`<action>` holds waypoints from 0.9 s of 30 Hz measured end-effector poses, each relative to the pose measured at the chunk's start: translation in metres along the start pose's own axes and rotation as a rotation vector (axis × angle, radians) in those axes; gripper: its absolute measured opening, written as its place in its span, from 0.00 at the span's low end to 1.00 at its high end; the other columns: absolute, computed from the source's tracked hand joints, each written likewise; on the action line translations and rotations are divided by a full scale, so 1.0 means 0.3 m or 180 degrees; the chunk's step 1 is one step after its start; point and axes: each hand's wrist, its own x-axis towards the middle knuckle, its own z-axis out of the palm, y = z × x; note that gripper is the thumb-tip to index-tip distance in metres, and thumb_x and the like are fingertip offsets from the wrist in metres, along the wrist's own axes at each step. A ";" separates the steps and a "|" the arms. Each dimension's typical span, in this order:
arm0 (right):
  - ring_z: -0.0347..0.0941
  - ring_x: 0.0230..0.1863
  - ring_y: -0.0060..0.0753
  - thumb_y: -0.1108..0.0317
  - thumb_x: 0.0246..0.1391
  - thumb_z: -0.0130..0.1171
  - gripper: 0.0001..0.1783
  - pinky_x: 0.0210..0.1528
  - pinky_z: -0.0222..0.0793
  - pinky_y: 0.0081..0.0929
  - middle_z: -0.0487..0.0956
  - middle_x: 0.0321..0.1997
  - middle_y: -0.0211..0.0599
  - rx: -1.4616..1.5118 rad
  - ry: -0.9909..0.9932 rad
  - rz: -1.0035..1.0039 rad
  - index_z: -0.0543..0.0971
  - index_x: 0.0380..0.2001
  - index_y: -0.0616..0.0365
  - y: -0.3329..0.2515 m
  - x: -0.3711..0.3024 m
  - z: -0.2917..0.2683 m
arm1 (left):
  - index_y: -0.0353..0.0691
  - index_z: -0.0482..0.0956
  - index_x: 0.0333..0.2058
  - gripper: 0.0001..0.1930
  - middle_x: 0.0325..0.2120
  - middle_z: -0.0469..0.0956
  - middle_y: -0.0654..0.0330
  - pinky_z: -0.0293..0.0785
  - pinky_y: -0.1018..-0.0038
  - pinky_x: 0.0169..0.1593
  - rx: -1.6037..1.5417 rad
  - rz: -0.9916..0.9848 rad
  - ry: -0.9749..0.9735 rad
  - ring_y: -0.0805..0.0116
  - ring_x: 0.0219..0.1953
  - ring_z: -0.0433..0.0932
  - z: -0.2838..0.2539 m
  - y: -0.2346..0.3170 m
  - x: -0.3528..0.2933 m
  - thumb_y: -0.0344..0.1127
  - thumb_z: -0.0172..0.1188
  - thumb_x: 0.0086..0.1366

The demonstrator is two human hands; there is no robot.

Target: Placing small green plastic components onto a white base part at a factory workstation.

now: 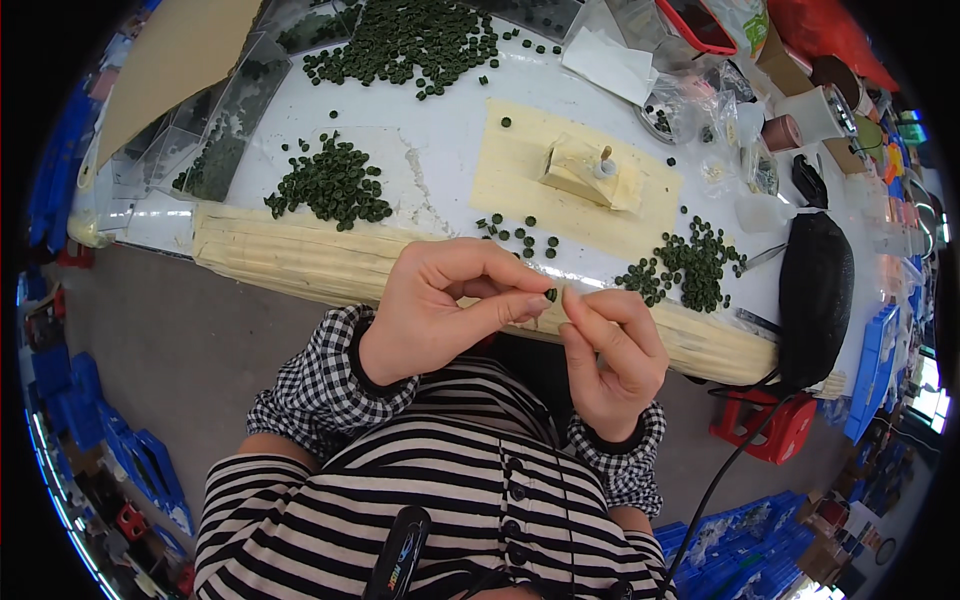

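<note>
In front of my chest, over the table's padded front edge, my left hand (440,300) pinches a small dark green round piece (551,295) between thumb and fingertip. Close beside it, my right hand (615,350) has its fingers curled, the tips nearly meeting the piece. Whether those fingers hold something small cannot be made out. Several loose green pieces (529,242) lie on the table just beyond my hands. To the right is a pile of similar pieces (695,265), and a larger pile (335,188) sits to the left.
A block wrapped in cream tape (595,175) with a short upright peg stands on a taped patch. The biggest heap of green pieces (410,40) is at the back. Clear plastic bins (225,130) stand left. At right are a black pouch (818,300) and a red stool (765,425).
</note>
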 end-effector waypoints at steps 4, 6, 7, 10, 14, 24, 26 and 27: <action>0.71 0.33 0.34 0.80 0.43 0.65 0.14 0.34 0.67 0.27 0.75 0.31 0.37 -0.1237 0.0465 0.0480 0.83 0.38 0.62 0.061 -0.011 -0.054 | 0.30 0.81 0.36 0.07 0.31 0.80 0.55 0.76 0.80 0.36 0.1386 0.0466 0.0294 0.72 0.32 0.80 -0.050 0.009 0.016 0.20 0.62 0.57; 0.70 0.35 0.36 0.78 0.45 0.64 0.12 0.37 0.66 0.29 0.75 0.32 0.36 -0.1869 0.0536 0.0563 0.83 0.36 0.61 0.091 -0.011 -0.085 | 0.31 0.82 0.35 0.07 0.28 0.79 0.57 0.74 0.81 0.33 0.1912 0.0677 0.0500 0.73 0.29 0.78 -0.076 -0.001 0.024 0.20 0.63 0.55; 0.69 0.36 0.36 0.77 0.45 0.64 0.11 0.39 0.65 0.31 0.75 0.33 0.36 -0.2120 0.0437 0.0527 0.83 0.36 0.60 0.100 -0.010 -0.100 | 0.31 0.81 0.34 0.07 0.28 0.79 0.57 0.74 0.81 0.32 0.2096 0.0637 0.0526 0.73 0.28 0.77 -0.085 0.001 0.026 0.20 0.62 0.55; 0.68 0.38 0.37 0.75 0.47 0.64 0.10 0.43 0.62 0.33 0.75 0.33 0.34 -0.2258 0.0170 0.0524 0.82 0.35 0.58 0.101 -0.016 -0.097 | 0.30 0.81 0.34 0.06 0.27 0.77 0.58 0.72 0.81 0.30 0.2581 0.0563 0.0584 0.74 0.26 0.76 -0.095 0.007 0.032 0.20 0.62 0.56; 0.67 0.39 0.36 0.74 0.46 0.65 0.09 0.45 0.60 0.33 0.75 0.33 0.31 -0.1926 -0.0027 0.0511 0.83 0.35 0.57 0.078 -0.019 -0.068 | 0.32 0.80 0.33 0.06 0.26 0.75 0.57 0.71 0.76 0.29 0.2931 0.0741 0.0643 0.66 0.25 0.75 -0.093 -0.012 0.037 0.21 0.62 0.55; 0.67 0.39 0.36 0.73 0.44 0.66 0.08 0.46 0.60 0.34 0.75 0.31 0.30 -0.1993 0.0000 0.0337 0.83 0.32 0.54 0.070 0.001 -0.040 | 0.31 0.80 0.38 0.08 0.27 0.75 0.58 0.68 0.81 0.26 0.3073 0.0900 0.0741 0.73 0.23 0.72 -0.100 -0.022 0.042 0.19 0.58 0.59; 0.67 0.39 0.36 0.73 0.44 0.67 0.08 0.47 0.59 0.35 0.75 0.31 0.29 -0.2053 -0.0049 0.0258 0.83 0.31 0.53 0.072 0.001 -0.036 | 0.31 0.80 0.39 0.09 0.27 0.75 0.58 0.68 0.81 0.26 0.3036 0.0833 0.0732 0.73 0.24 0.73 -0.111 -0.015 0.039 0.19 0.57 0.60; 0.67 0.39 0.37 0.73 0.43 0.67 0.08 0.47 0.59 0.36 0.75 0.31 0.29 -0.2055 -0.0067 0.0222 0.83 0.31 0.53 0.073 -0.001 -0.037 | 0.31 0.80 0.39 0.09 0.27 0.75 0.58 0.69 0.82 0.26 0.3014 0.0800 0.0728 0.73 0.24 0.73 -0.116 -0.011 0.037 0.19 0.57 0.60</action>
